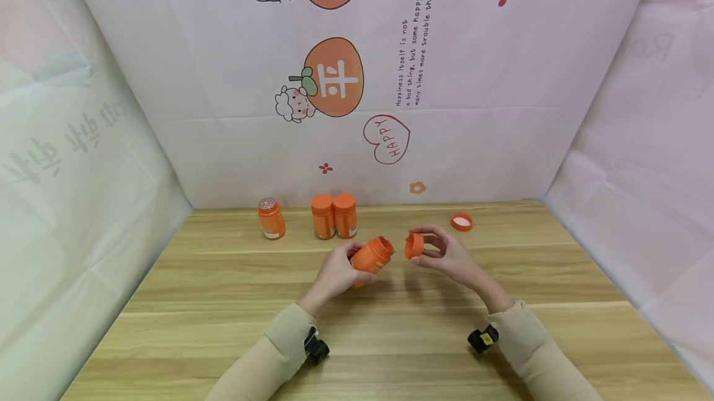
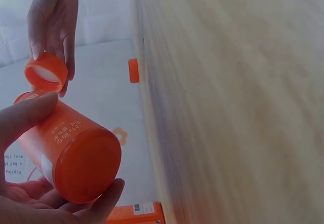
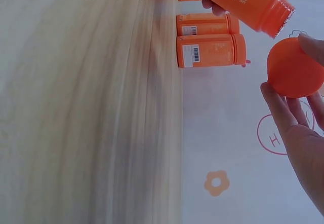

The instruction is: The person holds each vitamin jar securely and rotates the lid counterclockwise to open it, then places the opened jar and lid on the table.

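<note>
My left hand (image 1: 338, 271) grips an orange bottle (image 1: 370, 257) around its body, tilted with its uncapped mouth toward the right. In the left wrist view the bottle's base (image 2: 88, 165) faces the camera, with the thumb across its side. My right hand (image 1: 448, 256) pinches an orange screw cap (image 1: 414, 245) by its rim, a short gap away from the bottle's mouth. The cap's hollow side with a white liner shows in the left wrist view, its flat top (image 3: 295, 68) in the right wrist view.
Two capped orange bottles (image 1: 323, 217) (image 1: 345, 216) stand side by side near the back wall. Left of them is another orange bottle (image 1: 271, 219) without a cap, its top silvery. A loose orange cap (image 1: 462, 222) lies liner up at the back right of the wooden table (image 1: 390, 351).
</note>
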Motion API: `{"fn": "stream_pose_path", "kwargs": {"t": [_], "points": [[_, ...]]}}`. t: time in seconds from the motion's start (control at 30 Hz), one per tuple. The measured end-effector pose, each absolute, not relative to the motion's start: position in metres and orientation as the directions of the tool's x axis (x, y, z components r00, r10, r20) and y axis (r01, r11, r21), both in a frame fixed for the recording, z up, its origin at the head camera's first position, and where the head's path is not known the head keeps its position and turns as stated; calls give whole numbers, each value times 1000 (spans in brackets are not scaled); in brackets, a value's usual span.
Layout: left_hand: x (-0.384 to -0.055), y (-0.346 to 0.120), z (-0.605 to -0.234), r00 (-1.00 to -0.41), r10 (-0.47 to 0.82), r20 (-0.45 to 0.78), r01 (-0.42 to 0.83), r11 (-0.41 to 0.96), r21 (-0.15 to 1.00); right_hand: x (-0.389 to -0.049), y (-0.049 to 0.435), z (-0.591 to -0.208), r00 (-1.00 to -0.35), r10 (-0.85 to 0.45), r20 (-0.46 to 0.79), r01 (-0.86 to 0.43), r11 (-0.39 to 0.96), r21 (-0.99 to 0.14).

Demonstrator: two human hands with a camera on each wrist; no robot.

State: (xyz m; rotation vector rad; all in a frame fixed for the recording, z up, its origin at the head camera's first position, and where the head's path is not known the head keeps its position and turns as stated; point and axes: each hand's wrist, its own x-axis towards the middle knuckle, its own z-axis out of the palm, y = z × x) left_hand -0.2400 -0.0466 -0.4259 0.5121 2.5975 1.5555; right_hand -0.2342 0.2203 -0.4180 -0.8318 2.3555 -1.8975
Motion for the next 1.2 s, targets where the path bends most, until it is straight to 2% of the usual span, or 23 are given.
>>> {"fn": "stream_pose_path", "kwargs": {"t": [0.23, 0.67, 1.0, 1.2], "points": [[-242, -50, -428, -946, 305, 114, 248, 448, 859, -234, 223, -418, -871, -364, 330, -387, 95, -917], [-244, -64, -426, -961, 254, 112, 226, 479, 848, -238, 231, -426, -872, -355, 337, -400, 120, -909], [-249, -76, -430, -962, 214, 170, 256, 486, 835, -242, 238, -431, -874, -329, 358, -443, 237, -864], [-252, -82, -427, -971, 186, 152, 224, 468, 855, -244, 241, -432, -881, -333, 337, -434, 286, -854]]}}
